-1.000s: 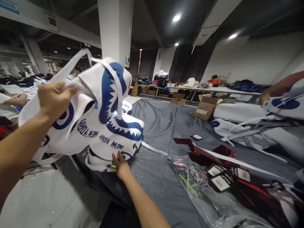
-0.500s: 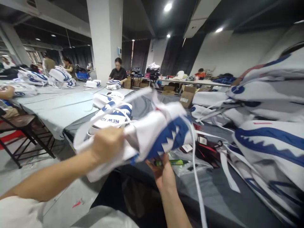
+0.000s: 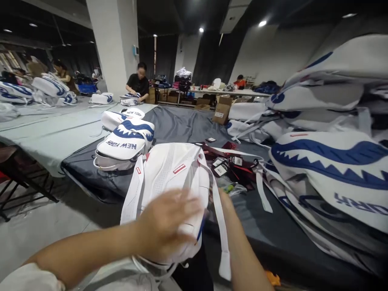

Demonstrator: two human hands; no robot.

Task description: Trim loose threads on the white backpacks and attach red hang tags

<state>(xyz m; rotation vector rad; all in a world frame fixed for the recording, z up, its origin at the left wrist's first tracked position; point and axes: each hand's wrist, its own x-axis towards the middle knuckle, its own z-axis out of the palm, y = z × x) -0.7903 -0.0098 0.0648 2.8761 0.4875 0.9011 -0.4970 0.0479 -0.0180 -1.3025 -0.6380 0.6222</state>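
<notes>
A white backpack (image 3: 163, 161) lies in front of me with its back panel and shoulder straps facing up, its lower end at the table's near edge. My left hand (image 3: 169, 226) is over the lower part of the panel, blurred, with its fingers stretched out and apart. Whether it touches the fabric I cannot tell. My right hand (image 3: 223, 200) is at the bag's right side, behind a hanging white strap (image 3: 222, 234); its fingers are hidden. Just beyond it lies a small green item (image 3: 228, 188) on clear plastic.
White and blue backpacks (image 3: 330, 161) are piled high at the right; more (image 3: 124, 139) lie at the left of the dark-covered table (image 3: 178, 121). Tags (image 3: 221, 166) lie right of the bag. A co-worker (image 3: 138, 83) handles a bag behind. A cardboard box (image 3: 222, 110) stands farther back.
The backpack has turned from its toothed blue front to its back panel and come down nearer me. My left hand has let go of it and moved right. The view has shifted too.
</notes>
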